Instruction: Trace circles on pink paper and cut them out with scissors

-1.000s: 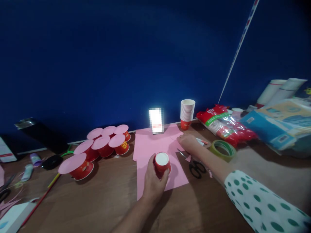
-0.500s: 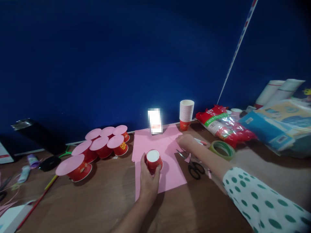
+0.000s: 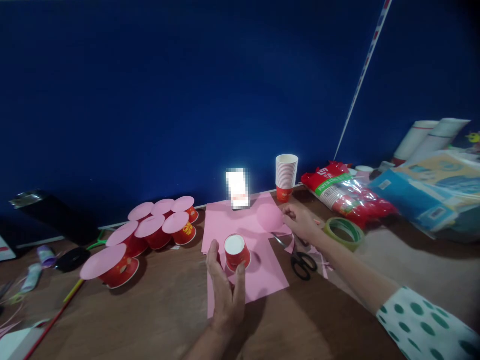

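Note:
An upside-down red paper cup (image 3: 237, 255) stands on pink paper sheets (image 3: 262, 280), its white base facing up. Close around its near side is my left hand (image 3: 226, 290), fingers and thumb apart and not gripping it. My right hand (image 3: 298, 220) pinches the edge of a pink paper circle (image 3: 270, 218), held over the sheets behind and to the right of the cup. Black-handled scissors (image 3: 303, 265) lie just below my right hand, beside small pink scraps.
Several red cups topped with pink circles (image 3: 150, 226) stand on the left. Behind the sheets is a bright, pixelated phone-like object (image 3: 237, 190). To the right are a cup stack (image 3: 287, 177), a tape roll (image 3: 344, 233) and a red package (image 3: 348, 195). A black bottle (image 3: 56, 217) lies far left.
My right hand has picked up the pink circle and moved slightly toward me. My left hand has loosened from the cup, which now stands free on the sheets.

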Demonstrator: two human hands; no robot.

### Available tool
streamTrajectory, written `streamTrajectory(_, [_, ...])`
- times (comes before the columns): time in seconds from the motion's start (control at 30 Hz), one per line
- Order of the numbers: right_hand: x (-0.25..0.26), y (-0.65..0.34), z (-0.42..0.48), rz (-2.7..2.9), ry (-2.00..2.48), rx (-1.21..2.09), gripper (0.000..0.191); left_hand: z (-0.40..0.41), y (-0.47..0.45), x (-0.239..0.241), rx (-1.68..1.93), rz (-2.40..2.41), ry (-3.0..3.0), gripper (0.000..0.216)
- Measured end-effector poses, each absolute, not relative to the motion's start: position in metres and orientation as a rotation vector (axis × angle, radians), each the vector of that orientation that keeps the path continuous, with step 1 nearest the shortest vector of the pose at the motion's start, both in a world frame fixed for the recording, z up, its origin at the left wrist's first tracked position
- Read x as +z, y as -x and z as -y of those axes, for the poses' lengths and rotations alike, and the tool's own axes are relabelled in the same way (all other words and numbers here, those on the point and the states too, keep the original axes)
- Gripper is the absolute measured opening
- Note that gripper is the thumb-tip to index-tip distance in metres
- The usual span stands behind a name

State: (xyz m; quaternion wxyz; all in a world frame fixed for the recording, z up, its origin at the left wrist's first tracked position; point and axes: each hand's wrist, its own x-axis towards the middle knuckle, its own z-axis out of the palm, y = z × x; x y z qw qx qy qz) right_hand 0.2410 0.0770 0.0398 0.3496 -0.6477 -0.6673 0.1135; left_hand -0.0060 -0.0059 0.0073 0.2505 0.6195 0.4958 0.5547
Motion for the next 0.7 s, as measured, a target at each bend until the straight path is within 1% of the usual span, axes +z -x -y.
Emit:
streamTrajectory(0.13, [0.041, -0.240, -0.055, 1.622, 1.537, 0.589, 0.009, 0.009, 0.006, 0.011, 1.551, -1.334, -1.823, 0.066])
streamTrajectory(0.2, [0.044, -0.238, -0.043, 1.548, 1.480, 0.748, 0.012, 0.011, 0.006, 0.014, 1.535, -1.337, -1.877, 0.065])
streamTrajectory(0.27, [0.047, -0.237, -0.033, 1.401, 1.389, 1.004, 0.015, 0.013, 0.007, 0.017, 1.529, -1.342, -1.949, 0.063])
streamTrajectory(0.33, [0.049, -0.236, -0.024, 1.320, 1.323, 1.166, 0.019, 0.014, 0.008, 0.020, 1.542, -1.302, -2.049, 0.064])
streamTrajectory(0.4, [0.050, -0.235, -0.017, 1.389, 1.321, 1.196, 0.018, 0.015, 0.009, 0.022, 1.535, -1.223, -2.149, 0.061])
streamTrajectory(0.53, [0.052, -0.227, -0.004, 1.663, 1.319, 1.186, 0.017, 0.013, 0.009, 0.022, 1.480, -1.097, -2.391, 0.045])
streamTrajectory(0.6, [0.051, -0.221, 0.000, 1.752, 1.284, 1.179, 0.019, 0.014, 0.008, 0.022, 1.489, -1.086, -2.487, 0.045])
streamTrajectory(0.7, [0.047, -0.215, 0.001, 1.853, 1.279, 1.116, 0.020, 0.015, 0.008, 0.020, 1.514, -1.134, -2.482, 0.046])
